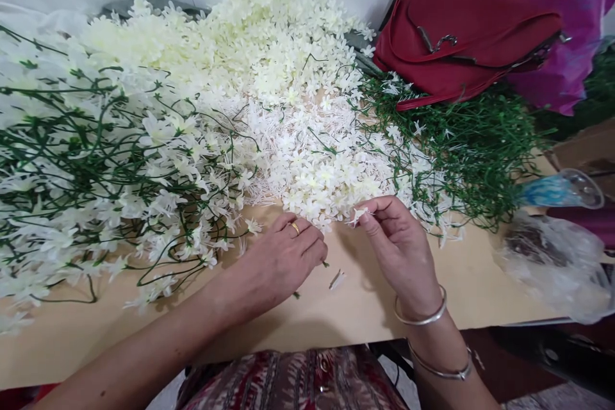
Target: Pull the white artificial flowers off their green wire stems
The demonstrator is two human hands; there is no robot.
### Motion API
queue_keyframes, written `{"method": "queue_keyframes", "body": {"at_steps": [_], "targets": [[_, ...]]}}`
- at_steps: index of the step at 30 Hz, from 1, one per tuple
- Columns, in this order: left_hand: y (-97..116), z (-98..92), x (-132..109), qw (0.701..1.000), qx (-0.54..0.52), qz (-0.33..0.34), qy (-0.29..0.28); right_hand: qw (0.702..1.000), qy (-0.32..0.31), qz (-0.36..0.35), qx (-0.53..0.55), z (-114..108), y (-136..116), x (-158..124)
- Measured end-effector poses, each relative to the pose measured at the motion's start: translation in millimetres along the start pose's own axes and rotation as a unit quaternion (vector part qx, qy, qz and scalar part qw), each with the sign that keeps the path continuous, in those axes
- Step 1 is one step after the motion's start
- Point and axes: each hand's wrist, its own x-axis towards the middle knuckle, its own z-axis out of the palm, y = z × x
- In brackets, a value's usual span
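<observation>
My right hand (pixel 401 243) pinches a small white artificial flower (pixel 358 214) between thumb and forefinger at the front edge of a big heap of loose white blossoms (pixel 298 134). My left hand (pixel 283 256), with a gold ring, is curled with its fingers closed on a thin green stem (pixel 325 263) that pokes out near the fingertips. A loose white petal piece (pixel 336 279) lies on the tan table (pixel 346 307) between both hands.
Finished green stems with white flowers (pixel 106 166) spread across the left. Bare green stems (pixel 471 147) lie right of the heap. A red handbag (pixel 461 32) sits at the back right, a clear plastic bag (pixel 552 262) and a bottle (pixel 562 191) at the right edge.
</observation>
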Motion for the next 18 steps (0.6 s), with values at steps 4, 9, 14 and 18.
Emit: {"method": "queue_keyframes", "body": {"at_steps": [4, 9, 14, 18], "targets": [[-1, 5.1, 0, 0.946, -0.243, -0.147, 0.157, 0.996, -0.048, 0.036, 0.071, 2, -4, 0], [-4, 5.9, 0, 0.825, -0.424, -0.265, 0.264, 0.976, -0.110, 0.092, 0.163, 16, -7, 2], [-3, 2.4, 0, 0.805, -0.458, -0.267, 0.266, 0.969, -0.122, 0.126, 0.174, 27, -11, 3], [-2, -1.8, 1, 0.824, -0.432, -0.254, 0.263, 0.967, -0.135, 0.137, 0.168, 27, -11, 3]]}}
